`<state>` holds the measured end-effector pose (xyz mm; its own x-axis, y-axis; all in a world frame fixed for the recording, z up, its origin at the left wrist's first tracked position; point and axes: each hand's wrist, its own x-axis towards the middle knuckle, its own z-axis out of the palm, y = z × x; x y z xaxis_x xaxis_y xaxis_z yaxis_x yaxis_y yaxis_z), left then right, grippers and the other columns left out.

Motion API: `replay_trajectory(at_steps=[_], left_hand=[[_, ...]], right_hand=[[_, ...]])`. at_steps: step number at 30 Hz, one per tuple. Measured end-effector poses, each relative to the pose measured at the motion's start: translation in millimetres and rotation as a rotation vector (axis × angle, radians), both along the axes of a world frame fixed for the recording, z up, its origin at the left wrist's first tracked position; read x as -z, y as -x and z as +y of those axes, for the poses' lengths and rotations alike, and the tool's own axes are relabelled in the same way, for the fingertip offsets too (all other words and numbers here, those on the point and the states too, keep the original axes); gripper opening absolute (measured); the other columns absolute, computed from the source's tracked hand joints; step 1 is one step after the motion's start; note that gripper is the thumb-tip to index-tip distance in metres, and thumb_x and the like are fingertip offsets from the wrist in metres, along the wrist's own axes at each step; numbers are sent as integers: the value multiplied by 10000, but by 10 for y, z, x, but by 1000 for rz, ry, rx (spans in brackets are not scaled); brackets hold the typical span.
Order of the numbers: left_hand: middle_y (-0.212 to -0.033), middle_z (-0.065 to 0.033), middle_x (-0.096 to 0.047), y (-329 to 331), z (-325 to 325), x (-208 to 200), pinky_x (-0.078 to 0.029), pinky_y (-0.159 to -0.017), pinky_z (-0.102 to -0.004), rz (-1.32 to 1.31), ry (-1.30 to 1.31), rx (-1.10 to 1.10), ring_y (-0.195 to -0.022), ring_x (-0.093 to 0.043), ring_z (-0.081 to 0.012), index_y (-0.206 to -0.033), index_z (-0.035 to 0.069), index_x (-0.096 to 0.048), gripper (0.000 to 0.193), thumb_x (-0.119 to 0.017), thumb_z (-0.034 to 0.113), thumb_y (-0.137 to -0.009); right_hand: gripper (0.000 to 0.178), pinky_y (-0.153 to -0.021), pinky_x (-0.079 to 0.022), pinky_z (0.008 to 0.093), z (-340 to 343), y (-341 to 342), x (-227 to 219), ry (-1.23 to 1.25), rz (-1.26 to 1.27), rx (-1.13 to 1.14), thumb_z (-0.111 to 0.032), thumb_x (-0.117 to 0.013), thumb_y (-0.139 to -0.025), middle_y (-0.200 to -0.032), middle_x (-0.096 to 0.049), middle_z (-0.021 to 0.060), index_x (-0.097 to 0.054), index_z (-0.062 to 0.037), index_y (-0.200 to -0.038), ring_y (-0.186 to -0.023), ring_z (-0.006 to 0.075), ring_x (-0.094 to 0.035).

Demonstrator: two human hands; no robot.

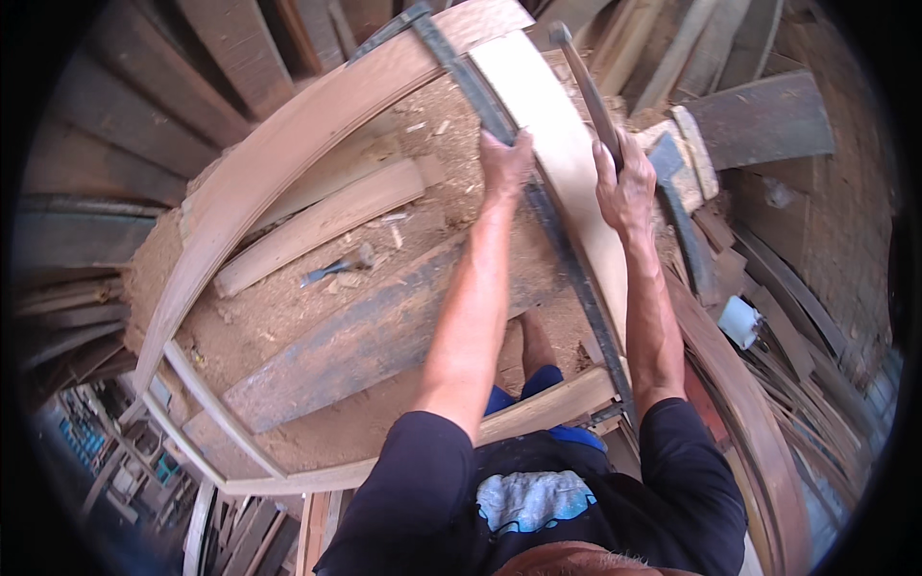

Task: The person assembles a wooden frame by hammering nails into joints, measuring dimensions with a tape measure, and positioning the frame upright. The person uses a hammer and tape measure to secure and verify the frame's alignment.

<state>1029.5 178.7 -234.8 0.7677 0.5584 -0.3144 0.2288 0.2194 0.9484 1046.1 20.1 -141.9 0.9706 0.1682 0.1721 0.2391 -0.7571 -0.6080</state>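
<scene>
A large curved wooden frame [279, 130] spans the workbench, with a pale wooden rail [574, 158] along its right side. A long dark metal bar clamp [567, 245] runs beside that rail, its upper end over the curved frame. My left hand [505, 165] is wrapped around the clamp's bar. My right hand [629, 187], over the pale rail, grips a long wooden-handled tool [588, 91]; its small grey rounded end points up and away. The far-end shape is too blurred to name the tool's kind.
Inside the frame lie a chisel [336, 266], a curved wood piece [322, 226], a worn board [355, 326] and wood shavings. At right are a dark T-shaped tool [684, 226], a white cup-like container [740, 322] and stacked strips. Planks [125, 72] lean at left.
</scene>
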Motion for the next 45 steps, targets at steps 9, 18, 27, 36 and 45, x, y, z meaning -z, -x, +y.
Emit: replay_trajectory(at_steps=[9, 18, 27, 36, 45], left_hand=[[-1130, -234, -609, 113, 1, -286, -547, -806, -432, 415, -383, 122, -935, -638, -307, -1297, -96, -381, 689, -710, 318, -855], [-948, -82, -675, 2522, -495, -404, -529, -770, -306, 291, -117, 421, -851, -635, -139, -1163, 18, -549, 341, -664, 190, -893], [-1250, -314, -569, 3659, -1402, -548, -455, -997, -466, 484, -174, 1423, -1174, -569, -437, -1378, -5, -408, 912, -744, 537, -727], [-1193, -250, -639, 3698, -1431, -483, -475, -974, -417, 484, -320, 1412, -1136, -615, -367, -1265, 11, -562, 808, -771, 540, -691], [-1087, -123, -673, 3586, -1340, -149, -505, -884, -357, 569, 347, 1412, -986, -633, -202, -1243, -2, -573, 746, -879, 355, -664]], right_hand=[[346, -869, -492, 464, -1876, 815, 78, 438, 208, 371, -256, -672, -869, -1035, -647, 197, -627, -55, -1147, -992, 372, -624], [422, -915, -449, 494, -1968, 991, -63, 458, 234, 419, -238, -618, -889, -1119, -584, 232, -557, -75, -1274, -1070, 400, -559], [296, -662, -535, 405, -2415, 3629, -624, 141, 996, -70, -307, -648, -879, -766, -676, 175, -685, -15, -909, -712, 273, -683], [636, -1057, -387, 545, -2491, 5063, 54, 513, 1273, -18, -382, -687, -819, -1442, -447, 244, -517, -99, -1363, -1278, 478, -443], [407, -703, -517, 406, -3005, 4937, 609, -26, 1467, -280, -364, -732, -797, -880, -711, 84, -684, -58, -1060, -772, 238, -653]])
